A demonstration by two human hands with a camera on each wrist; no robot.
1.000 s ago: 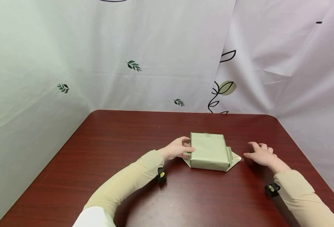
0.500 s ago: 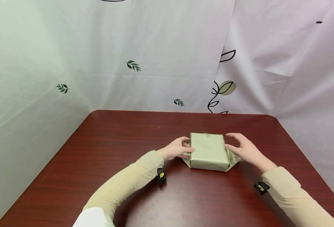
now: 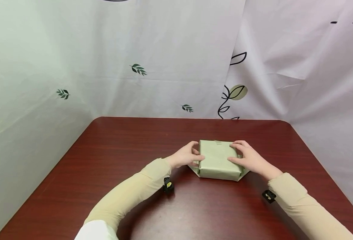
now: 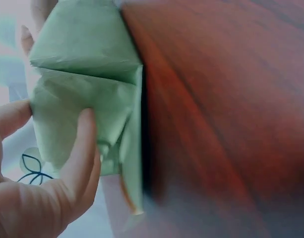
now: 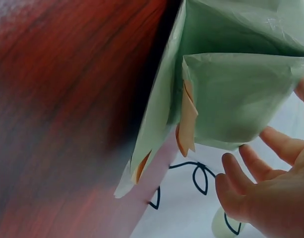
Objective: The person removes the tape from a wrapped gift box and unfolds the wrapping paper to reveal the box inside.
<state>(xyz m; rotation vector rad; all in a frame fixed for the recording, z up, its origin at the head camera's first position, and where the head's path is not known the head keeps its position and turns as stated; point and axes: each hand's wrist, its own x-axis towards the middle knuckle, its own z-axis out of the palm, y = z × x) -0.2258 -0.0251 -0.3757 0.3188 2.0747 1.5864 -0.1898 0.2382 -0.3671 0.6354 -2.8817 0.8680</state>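
A flat box wrapped in pale green paper (image 3: 215, 160) lies right of the table's middle, a small strip of tape (image 3: 218, 142) at its far edge. My left hand (image 3: 184, 156) holds its left end, thumb on the top edge; a fingertip presses the folded end paper (image 4: 57, 114) in the left wrist view. My right hand (image 3: 250, 158) reaches over the right end with thumb and fingertips on the top. In the right wrist view, a folded upper flap (image 5: 236, 94) and a pointed lower flap (image 5: 159, 109) stand apart at that end, their orange-brown inner side showing.
The dark red wooden table (image 3: 128, 143) extends around the box. Behind it hangs a white curtain (image 3: 164, 90) printed with leaves. A black wrist camera (image 3: 168, 185) hangs under the left sleeve and another wrist camera (image 3: 269, 196) under the right.
My right hand has moved left from the bare table beside the box onto its right end. My left hand keeps its place at the left end. The view has shifted slightly.
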